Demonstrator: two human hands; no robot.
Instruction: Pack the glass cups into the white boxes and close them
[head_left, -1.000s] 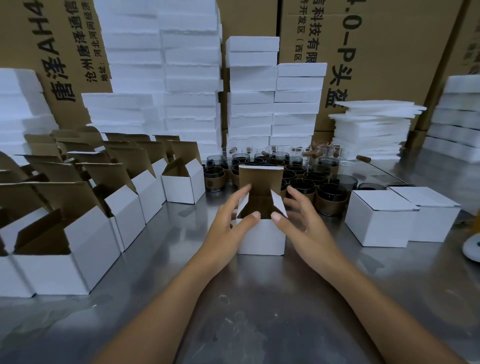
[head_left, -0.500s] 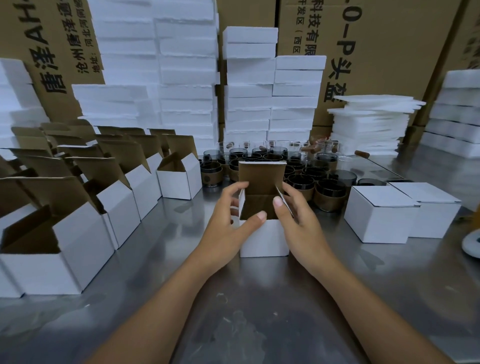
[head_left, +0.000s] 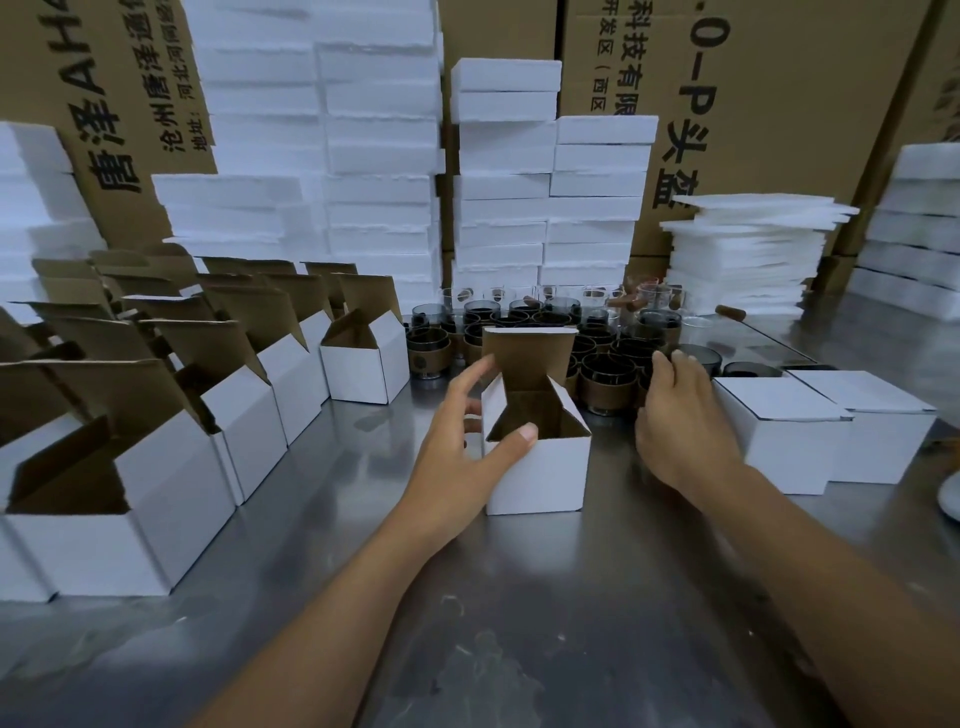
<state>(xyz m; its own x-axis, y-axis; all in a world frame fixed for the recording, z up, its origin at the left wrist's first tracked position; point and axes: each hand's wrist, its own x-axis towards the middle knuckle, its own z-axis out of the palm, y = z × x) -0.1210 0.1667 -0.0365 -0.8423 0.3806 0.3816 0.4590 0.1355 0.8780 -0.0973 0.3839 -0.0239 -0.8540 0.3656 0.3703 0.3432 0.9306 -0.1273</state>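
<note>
Open box: a white box stands on the desk at the middle, between the two hands; its inside is brown cardboard.
Lid: the lid stands upright at the back of the box, and the side flaps lean outward.
Left hand: the left hand holds the box at its near-left corner. The thumb lies over the rim of the front wall, and the fingers are spread along the left side, with the index reaching up to the edge of the lid.
Right hand: the right hand is apart from the box, off to its right, and stretched toward the cups. Its fingers bend down over the near-right edge of the group. I cannot tell whether they have hold of a cup, as the back of the hand hides them.
Glass cups: the glass cups, dark glass with brown sleeves, stand packed together on the desk just behind the box.
Closed boxes: two closed boxes sit side by side, touching, to the right of the right hand.
Waiting boxes: a row of open boxes with raised lids runs along the left side of the desk.
Background: foam blocks are stacked high behind the cups, a pile of thin foam sheets lies to the right of them, and printed brown cartons stand behind all of it.
</note>
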